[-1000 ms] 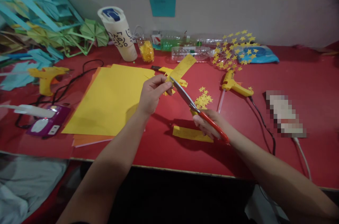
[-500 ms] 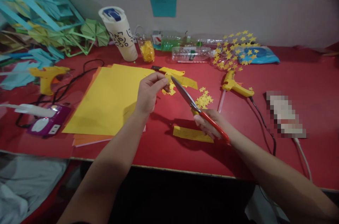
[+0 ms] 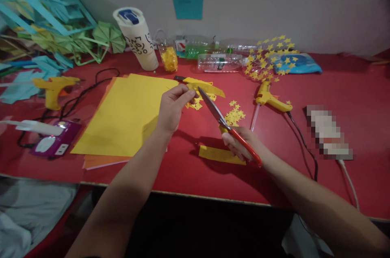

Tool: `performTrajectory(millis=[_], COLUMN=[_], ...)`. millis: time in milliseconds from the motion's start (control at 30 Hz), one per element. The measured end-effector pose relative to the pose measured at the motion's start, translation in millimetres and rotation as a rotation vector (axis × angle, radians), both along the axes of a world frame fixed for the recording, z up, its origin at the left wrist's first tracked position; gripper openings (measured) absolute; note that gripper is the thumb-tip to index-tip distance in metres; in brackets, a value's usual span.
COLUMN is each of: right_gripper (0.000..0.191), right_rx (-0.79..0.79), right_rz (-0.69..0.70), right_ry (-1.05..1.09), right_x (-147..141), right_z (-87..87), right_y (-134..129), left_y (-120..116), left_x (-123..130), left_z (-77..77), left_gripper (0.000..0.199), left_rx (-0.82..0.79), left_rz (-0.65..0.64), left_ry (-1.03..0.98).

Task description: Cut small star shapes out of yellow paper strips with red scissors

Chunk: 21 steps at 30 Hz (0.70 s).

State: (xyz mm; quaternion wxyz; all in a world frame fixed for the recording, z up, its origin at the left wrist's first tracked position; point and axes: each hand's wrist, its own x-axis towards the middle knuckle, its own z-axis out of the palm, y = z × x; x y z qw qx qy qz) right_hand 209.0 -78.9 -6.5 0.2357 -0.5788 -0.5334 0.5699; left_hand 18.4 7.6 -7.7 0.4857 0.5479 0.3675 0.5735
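Observation:
My left hand (image 3: 174,105) pinches one end of a yellow paper strip (image 3: 213,89), which stretches out to the right above the table. In my right hand (image 3: 236,142) is a pair of red-handled scissors (image 3: 213,108), their blade tips at the strip close to my left fingertips. Below the scissors, a second yellow strip (image 3: 221,155) lies flat. Beyond my hands are yellow paper scraps (image 3: 195,106) and a yellow cutter knife (image 3: 198,81). A small pile of yellow paper stars (image 3: 235,115) lies just past the scissors' pivot.
Yellow sheets (image 3: 122,115) lie left of my hands. A yellow glue gun (image 3: 271,98) with a cord stands right, another glue gun (image 3: 55,87) left by a purple power strip (image 3: 56,138). Behind are a white tumbler (image 3: 138,42), plastic bottles (image 3: 221,62) and a star-covered piece (image 3: 265,63).
The strip's free end has shifted slightly left and up, its angle changed. The scissors and my right hand have moved slightly. My left hand keeps its pinch.

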Motion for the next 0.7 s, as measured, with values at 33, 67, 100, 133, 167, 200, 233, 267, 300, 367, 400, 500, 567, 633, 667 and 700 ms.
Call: performTrajectory(millis=[33,67,100,133,167,200,233,267,300,367,400,500,567,633,667,700], right_gripper=[0.048,0.048,0.047,0.047,0.046,0.045,0.044,0.044,0.044,0.044,0.045,0.046,0.047,0.047,0.048,0.048], right_rx=[0.004,0.009,0.016,0.025,0.035,0.041,0.045,0.049,0.056,0.068,0.075,0.082,0.083,0.087,0.089,0.092], right_rz=[0.002,0.007,0.019,0.035,0.055,0.072,0.085,0.094,0.098,0.102,0.103,0.096,0.094,0.099,0.103,0.109], right_ry=[0.002,0.006,0.011,0.013,0.014,0.011,0.005,0.000,-0.004,-0.010,-0.013,-0.023,-0.037,-0.052,-0.058,-0.061], right_x=[0.3,0.8,1.6,2.5,3.6,4.7,5.6,6.3,6.8,6.8,6.4,5.3,5.1,5.5,5.9,6.3], right_z=[-0.2,-0.6,-1.1,-1.7,-2.1,-2.2,-2.1,-1.5,-0.5,2.1,3.4,6.1,6.2,5.4,4.8,4.3], right_y=[0.4,0.8,1.1,1.2,1.2,0.9,0.4,-0.2,-1.0,-2.6,-3.3,-4.0,-3.5,-2.6,-2.1,-1.7], left_y=[0.8,1.5,1.9,2.1,2.2,2.0,1.8,1.6,1.3,1.1,1.1,2.0,3.0,3.9,4.1,4.2], left_x=[-0.6,-1.2,-1.7,-2.1,-2.5,-2.9,-3.1,-3.3,-3.4,-3.4,-3.5,-3.8,-4.3,-5.1,-5.6,-6.0], left_z=[0.0,0.3,0.7,1.3,1.8,2.3,2.7,3.0,3.3,3.9,4.2,4.8,4.6,4.2,4.1,4.0], left_gripper=[0.016,0.016,0.016,0.016,0.017,0.018,0.019,0.020,0.020,0.020,0.020,0.019,0.019,0.019,0.019,0.020], left_rx=[0.005,0.011,0.017,0.023,0.026,0.029,0.033,0.037,0.043,0.054,0.058,0.060,0.053,0.040,0.035,0.032], left_rz=[0.011,0.018,0.022,0.024,0.024,0.024,0.021,0.018,0.014,-0.007,-0.020,-0.048,-0.051,-0.052,-0.052,-0.054], left_ry=[-0.015,-0.021,-0.017,-0.003,0.016,0.034,0.049,0.058,0.059,0.050,0.045,0.053,0.067,0.081,0.088,0.098])
